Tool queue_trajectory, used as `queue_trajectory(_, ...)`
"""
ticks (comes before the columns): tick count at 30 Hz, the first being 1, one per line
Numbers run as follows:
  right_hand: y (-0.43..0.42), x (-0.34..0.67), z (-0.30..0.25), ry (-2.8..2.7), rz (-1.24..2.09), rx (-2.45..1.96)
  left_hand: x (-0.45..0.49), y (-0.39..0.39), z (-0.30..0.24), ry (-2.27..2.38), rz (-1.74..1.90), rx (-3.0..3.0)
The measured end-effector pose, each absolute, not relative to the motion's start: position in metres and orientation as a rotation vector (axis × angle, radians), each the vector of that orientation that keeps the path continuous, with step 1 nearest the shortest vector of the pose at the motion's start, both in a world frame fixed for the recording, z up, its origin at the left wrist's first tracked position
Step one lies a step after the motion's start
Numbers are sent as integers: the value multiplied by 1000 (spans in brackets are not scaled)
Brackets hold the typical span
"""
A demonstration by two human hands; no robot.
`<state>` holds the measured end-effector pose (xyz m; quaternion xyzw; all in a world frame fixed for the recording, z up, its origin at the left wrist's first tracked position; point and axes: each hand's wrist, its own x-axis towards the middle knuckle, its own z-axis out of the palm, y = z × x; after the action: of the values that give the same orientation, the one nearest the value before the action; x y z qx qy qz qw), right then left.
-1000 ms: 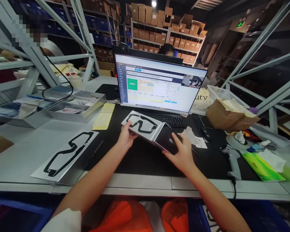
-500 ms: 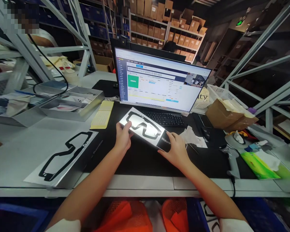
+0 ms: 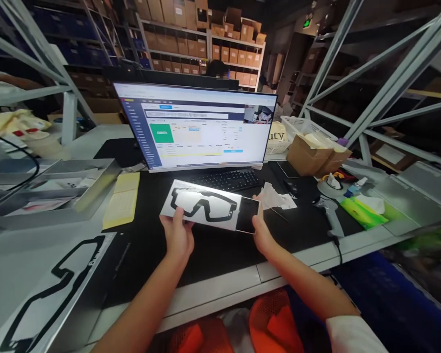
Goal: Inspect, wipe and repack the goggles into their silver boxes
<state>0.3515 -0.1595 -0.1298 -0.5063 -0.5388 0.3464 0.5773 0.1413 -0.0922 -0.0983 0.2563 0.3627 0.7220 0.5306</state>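
I hold a flat silver box (image 3: 206,206) printed with a black goggle outline, just above the black desk mat (image 3: 213,240) in front of the keyboard (image 3: 228,179). My left hand (image 3: 177,235) grips its near left edge, fingers closed on it. At the box's black right end, my right hand (image 3: 261,230) holds it with the thumb and fingers wrapped round. A second box of the same kind (image 3: 51,289) lies on the grey table at the near left.
A lit monitor (image 3: 196,127) stands behind the keyboard. Metal trays (image 3: 47,191) and yellow label sheets (image 3: 121,203) sit to the left. Crumpled paper (image 3: 275,196), cardboard boxes (image 3: 310,154), a white basket (image 3: 297,130), a handheld scanner (image 3: 330,220) and green packets (image 3: 363,211) lie right. Another person sits behind the monitor.
The box was tilted, its lid face turned up toward me, and now lies nearly flat between both hands. My view has swung to the right and closer to the desk.
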Motion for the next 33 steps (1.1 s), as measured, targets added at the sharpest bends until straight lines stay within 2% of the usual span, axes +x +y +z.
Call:
queue_trajectory(5, -147, 321, -108, -969, 962, -1018, 153, -124, -94, 779, 1641, 859)
queue_trajectory(9, -141, 317, -92, -672, 1354, -935, 141, -126, -88, 692, 1673, 1086)
queue_trajectory(12, -143, 310, -95, -682, 1651, -931, 135, -123, -96, 750, 1414, 1236)
queue_trajectory(14, -143, 312, -102, -878, 1710, -979, 132, -120, -104, 830, 1235, 1298)
queue_trajectory(15, -140, 320, -107, -1027, 1654, -1043, 131, -118, -107, 868, 1194, 1318)
queue_trajectory(17, -127, 351, -111, -1362, 1321, -1269, 128, -113, -113, 914, 1177, 1360)
queue_trajectory(19, -107, 403, -111, -1570, 651, -1646, 125, -107, -118, 925, 1177, 1414)
queue_trajectory(22, -76, 498, -102, -1448, 280, -1867, 126, -101, -125, 898, 1139, 1527)
queue_trajectory(27, -53, 609, -111, -1275, -7, -2155, 135, -101, -138, 903, 991, 1720)
queue_trajectory(33, -44, 639, -168, -1462, -139, -2140, 135, -100, -141, 911, 872, 1768)
